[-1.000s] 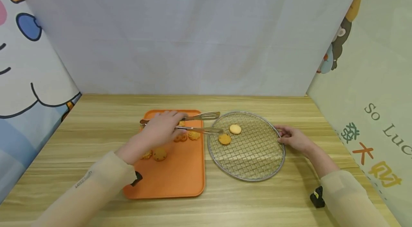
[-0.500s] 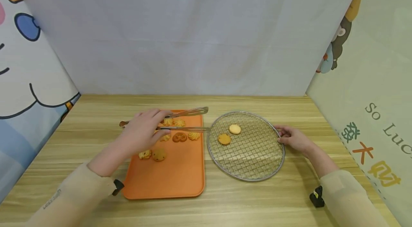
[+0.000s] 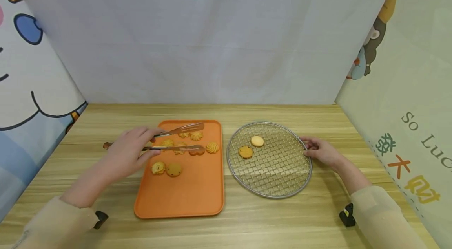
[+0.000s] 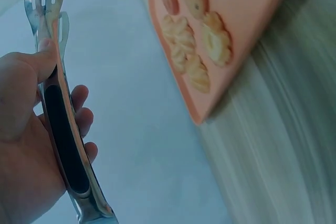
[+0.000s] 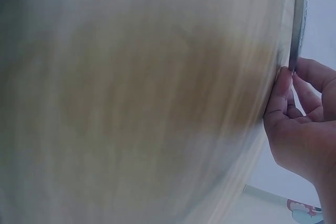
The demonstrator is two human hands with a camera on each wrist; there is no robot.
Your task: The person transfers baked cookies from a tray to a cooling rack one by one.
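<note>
Tongs (image 3: 166,139) lie gripped in the left hand (image 3: 128,152), tips parted above cookies (image 3: 192,143) on the orange tray (image 3: 183,198) mid-worktop; the right hand (image 3: 319,151) pinches the wire rack (image 3: 275,178) rim. Left wrist view: fingers wrap the handle. Right wrist view: fingertips (image 5: 283,85) clasp the rim

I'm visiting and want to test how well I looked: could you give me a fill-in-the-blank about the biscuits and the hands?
1. The left hand holds metal ____ above the orange tray.
2. The round wire rack carries ____ biscuits.
3. The right hand pinches the rack's ____.

Missing words: tongs; two; rim
</note>
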